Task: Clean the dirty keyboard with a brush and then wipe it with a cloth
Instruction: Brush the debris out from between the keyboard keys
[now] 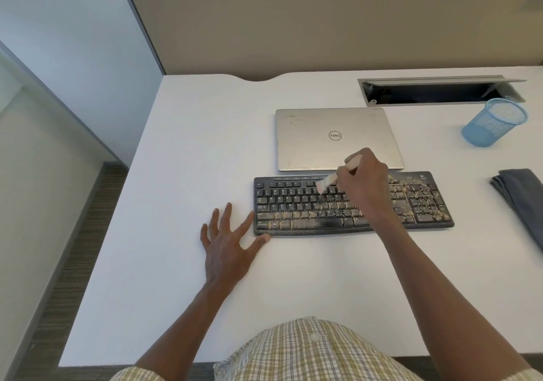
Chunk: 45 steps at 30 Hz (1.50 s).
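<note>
Fingers (226, 219) of the left hand (224, 245) lay splayed and flat on the desk (182, 174), thumb and forefinger touching the near-left corner of the keyboard (296, 219), apparently to steady it. Right hand (365, 186) gripped the brush (330, 180), bristles on the upper middle keys; crumbs remained on the lower rows and number pad. Cloth (520, 192), folded, waited at far right.

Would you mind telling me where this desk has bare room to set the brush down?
Bare desk lies left of the laptop and keyboard, and along the front edge. Another patch lies between keyboard and cloth. The middle is crowded.
</note>
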### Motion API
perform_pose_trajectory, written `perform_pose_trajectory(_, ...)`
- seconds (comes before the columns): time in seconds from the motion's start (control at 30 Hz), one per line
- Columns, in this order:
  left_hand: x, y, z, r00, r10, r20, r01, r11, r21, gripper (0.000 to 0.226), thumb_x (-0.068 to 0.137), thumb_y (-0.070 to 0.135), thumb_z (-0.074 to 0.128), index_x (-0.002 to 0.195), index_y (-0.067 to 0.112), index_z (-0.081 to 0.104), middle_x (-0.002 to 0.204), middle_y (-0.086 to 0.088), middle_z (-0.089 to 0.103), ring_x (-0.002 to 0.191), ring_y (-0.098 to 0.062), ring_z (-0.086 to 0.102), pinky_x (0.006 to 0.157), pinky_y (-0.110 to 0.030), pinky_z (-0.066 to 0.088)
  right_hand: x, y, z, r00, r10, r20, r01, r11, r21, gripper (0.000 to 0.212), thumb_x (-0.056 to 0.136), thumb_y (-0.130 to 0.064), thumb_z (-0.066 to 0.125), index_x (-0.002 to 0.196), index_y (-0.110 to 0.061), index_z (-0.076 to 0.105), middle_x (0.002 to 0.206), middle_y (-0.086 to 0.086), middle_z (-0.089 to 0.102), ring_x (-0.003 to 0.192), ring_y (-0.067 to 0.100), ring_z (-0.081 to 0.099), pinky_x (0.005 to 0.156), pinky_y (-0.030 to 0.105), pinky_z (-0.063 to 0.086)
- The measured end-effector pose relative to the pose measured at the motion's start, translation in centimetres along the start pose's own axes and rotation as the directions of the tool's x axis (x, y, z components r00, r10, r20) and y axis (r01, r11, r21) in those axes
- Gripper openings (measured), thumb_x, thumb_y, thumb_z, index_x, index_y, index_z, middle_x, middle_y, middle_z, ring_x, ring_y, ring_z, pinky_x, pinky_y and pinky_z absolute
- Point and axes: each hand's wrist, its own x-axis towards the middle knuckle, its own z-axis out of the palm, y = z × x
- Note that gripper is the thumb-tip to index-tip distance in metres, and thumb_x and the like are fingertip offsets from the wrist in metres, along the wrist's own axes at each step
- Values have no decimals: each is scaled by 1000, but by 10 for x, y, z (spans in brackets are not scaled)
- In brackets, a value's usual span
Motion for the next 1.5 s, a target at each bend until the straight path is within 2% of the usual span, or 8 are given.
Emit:
perform_pose_trajectory(0.17,0,1,-1,1000,-4,7,4,1000,11,75,82,88,32,144,49,49,168,-4,21,156,-27,7,124,-53,6,-13,-1,21,996,-74,53,80,987,-138,10,92,-9,56,98,-5,49,78,9,60,60,18,57,44,20,35)
perform_pose_trajectory(0.37,0,1,-1,1000,-2,6,2,1000,6,74,83,88,33,144,49,49,168,-4,21,156,-27,7,124,-53,6,-9,-8,14,992,-125,2,124,978,-166,8,91,-7,54,98,-5,50,73,3,56,59,15,55,44,18,36)
perform_pose_trajectory(0.53,0,2,-2,1000,-17,23,16,1000,11,76,81,90,31,145,51,47,169,-2,19,156,-26,4,125,-51,3,-17,-5,19,986,-148,76,162,955,-247,6,91,-7,53,93,-6,48,74,7,59,64,23,60,51,35,49)
perform_pose_trajectory(0.9,0,3,-4,999,-18,34,18,1000,10,77,81,90,30,146,52,45,169,-2,17,156,-24,3,124,-50,2,-12,-8,14,991,-116,58,125,976,-178,6,92,-7,53,97,-6,50,77,6,60,64,17,58,49,28,47)
perform_pose_trajectory(1.03,0,2,-4,999,-14,29,14,1000,14,77,81,90,30,146,51,46,169,-2,18,156,-25,4,124,-50,3,-16,-10,19,988,-151,28,154,976,-156,6,93,-7,53,96,-6,48,72,6,57,63,24,60,52,40,53)
perform_pose_trajectory(1.13,0,2,-3,1000,-13,29,13,1000,14,76,81,90,31,146,51,46,169,-2,18,156,-25,4,124,-51,3,-16,-7,19,988,-129,89,145,966,-213,4,91,-6,52,94,-5,49,74,7,60,66,23,61,54,37,52)
perform_pose_trajectory(1.27,-1,1,-2,1000,-7,18,7,1000,15,76,82,89,32,145,51,47,169,-2,19,156,-25,5,124,-51,4,-15,-7,17,989,-148,6,147,978,-149,6,93,-8,52,98,-6,49,73,9,59,61,24,59,48,33,46)
perform_pose_trajectory(1.5,0,1,-2,1000,-9,19,9,1000,21,75,82,89,31,145,51,47,169,-2,19,156,-25,5,124,-50,3,-14,-9,14,989,-137,49,144,974,-175,7,92,-7,52,98,-5,51,77,7,60,66,21,60,49,27,45)
